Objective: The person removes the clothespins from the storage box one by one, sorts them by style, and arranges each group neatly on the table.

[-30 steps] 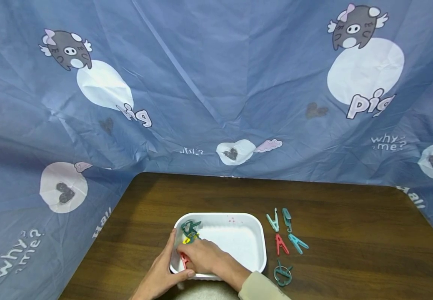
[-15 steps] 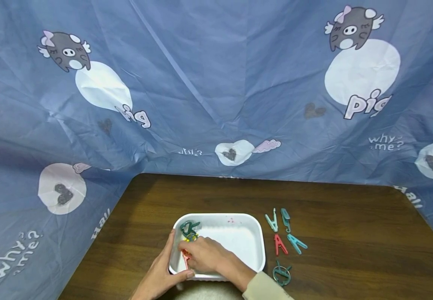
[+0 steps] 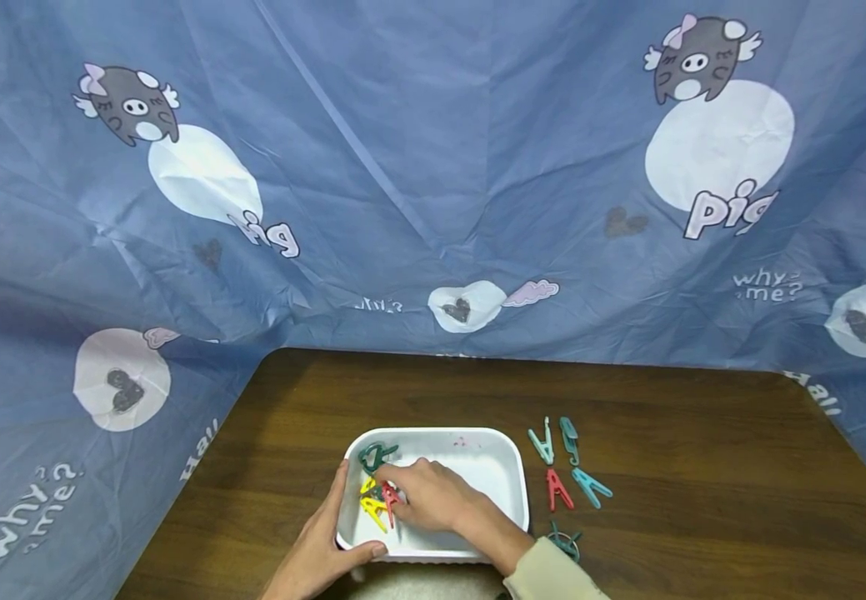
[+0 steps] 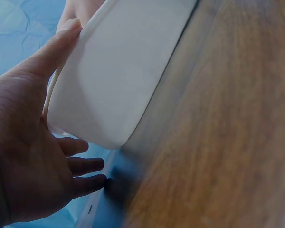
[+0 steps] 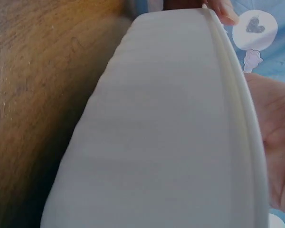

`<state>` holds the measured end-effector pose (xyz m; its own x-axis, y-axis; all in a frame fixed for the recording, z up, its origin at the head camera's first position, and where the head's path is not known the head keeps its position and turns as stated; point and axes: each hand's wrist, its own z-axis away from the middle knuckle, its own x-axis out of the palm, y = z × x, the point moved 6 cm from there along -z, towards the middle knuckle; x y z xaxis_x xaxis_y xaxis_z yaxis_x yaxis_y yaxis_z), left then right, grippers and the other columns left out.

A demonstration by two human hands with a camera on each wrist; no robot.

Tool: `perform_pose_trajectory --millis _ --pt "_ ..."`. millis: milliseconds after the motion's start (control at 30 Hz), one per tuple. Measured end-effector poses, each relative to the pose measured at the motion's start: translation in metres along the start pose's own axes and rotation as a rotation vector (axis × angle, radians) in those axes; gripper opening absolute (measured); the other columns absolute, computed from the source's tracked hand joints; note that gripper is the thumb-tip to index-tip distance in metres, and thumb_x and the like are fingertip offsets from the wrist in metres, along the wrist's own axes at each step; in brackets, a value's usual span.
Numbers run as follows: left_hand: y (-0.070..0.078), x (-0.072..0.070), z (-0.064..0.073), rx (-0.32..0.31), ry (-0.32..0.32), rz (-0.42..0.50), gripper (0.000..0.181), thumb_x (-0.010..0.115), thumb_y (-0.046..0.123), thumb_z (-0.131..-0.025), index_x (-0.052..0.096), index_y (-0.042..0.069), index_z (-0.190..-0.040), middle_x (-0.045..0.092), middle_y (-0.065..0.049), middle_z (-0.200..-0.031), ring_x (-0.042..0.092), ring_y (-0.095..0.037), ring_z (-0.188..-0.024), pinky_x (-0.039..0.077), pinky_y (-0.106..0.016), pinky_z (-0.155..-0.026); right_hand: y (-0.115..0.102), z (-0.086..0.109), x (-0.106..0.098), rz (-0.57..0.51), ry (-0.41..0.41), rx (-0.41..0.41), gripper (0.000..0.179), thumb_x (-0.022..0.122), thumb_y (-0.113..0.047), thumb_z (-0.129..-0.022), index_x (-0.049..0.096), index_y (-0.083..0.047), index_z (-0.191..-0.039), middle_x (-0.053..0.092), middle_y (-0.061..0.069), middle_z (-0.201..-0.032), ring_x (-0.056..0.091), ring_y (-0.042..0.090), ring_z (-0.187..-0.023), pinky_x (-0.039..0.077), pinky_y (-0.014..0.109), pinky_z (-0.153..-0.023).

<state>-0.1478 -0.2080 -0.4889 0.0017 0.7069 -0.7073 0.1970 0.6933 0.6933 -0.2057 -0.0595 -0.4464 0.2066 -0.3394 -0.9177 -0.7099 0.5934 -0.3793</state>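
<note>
In the head view, my right hand (image 3: 436,498) is inside a white plastic tray (image 3: 481,475), pinching a red clothespin (image 3: 391,505) between thumb and fingers. Yellow clothespins (image 3: 374,512) lie under and beside it at the tray's left side. A dark green clip (image 3: 375,457) sits in the far left corner. My left hand (image 3: 318,537) spans the tray's near left corner, thumb at the front rim and fingers along the left side. In the left wrist view, the fingers of that hand (image 4: 28,123) are spread and fairly straight beside the tray's outer wall (image 4: 118,71).
Right of the tray on the brown wooden table (image 3: 703,467) lie a pale mint clothespin (image 3: 543,446), a teal hooked clip (image 3: 570,439), a red clothespin (image 3: 558,490), a light blue clothespin (image 3: 592,487) and a green ring clip (image 3: 565,543). A blue printed curtain (image 3: 402,167) hangs behind.
My right hand has shifted right and away from me inside the tray with the red clothespin, uncovering the yellow clothespins. The left hand stays at the tray's corner.
</note>
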Motion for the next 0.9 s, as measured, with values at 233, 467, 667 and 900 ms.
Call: perform_pose_trajectory --millis 233,467,667,900 --pt "0.000 0.001 0.000 0.000 0.008 -0.014 0.121 0.089 0.038 -0.071 0.016 0.001 -0.160 0.040 -0.027 -0.156 0.052 -0.039 -0.133 0.050 -0.042 -0.105 0.007 0.007 -0.011 -0.045 0.021 0.018 0.035 0.073 -0.015 -0.086 0.067 -0.022 -0.119 0.069 -0.007 -0.081 0.048 0.002 -0.064 0.039 0.016 -0.055" --pt "-0.001 0.002 -0.001 -0.024 -0.012 -0.006 0.121 0.089 0.039 -0.071 0.014 0.002 -0.160 0.037 -0.026 -0.158 0.049 -0.039 -0.136 0.048 -0.042 -0.107 0.015 0.013 -0.017 -0.100 0.042 0.024 0.031 0.074 -0.012 -0.086 0.066 -0.018 -0.115 0.061 -0.008 -0.070 0.044 0.002 -0.059 0.035 0.016 -0.051" --pt "-0.001 0.002 -0.002 -0.055 -0.037 0.010 0.122 0.088 0.039 -0.072 0.012 0.003 -0.161 0.035 -0.025 -0.160 0.048 -0.037 -0.137 0.048 -0.040 -0.107 0.020 0.017 -0.021 -0.123 0.045 0.038 0.033 0.074 -0.013 -0.086 0.066 -0.015 -0.117 0.049 -0.011 -0.064 0.038 0.001 -0.054 0.031 0.017 -0.048" --pt "0.000 0.001 -0.002 -0.039 -0.022 0.001 0.121 0.089 0.038 -0.072 0.014 -0.001 -0.159 0.033 -0.027 -0.160 0.048 -0.038 -0.137 0.048 -0.041 -0.107 0.025 0.025 -0.030 -0.141 0.067 0.043 0.032 0.073 -0.010 -0.085 0.065 -0.014 -0.116 0.040 -0.013 -0.059 0.033 -0.001 -0.050 0.029 0.017 -0.047"
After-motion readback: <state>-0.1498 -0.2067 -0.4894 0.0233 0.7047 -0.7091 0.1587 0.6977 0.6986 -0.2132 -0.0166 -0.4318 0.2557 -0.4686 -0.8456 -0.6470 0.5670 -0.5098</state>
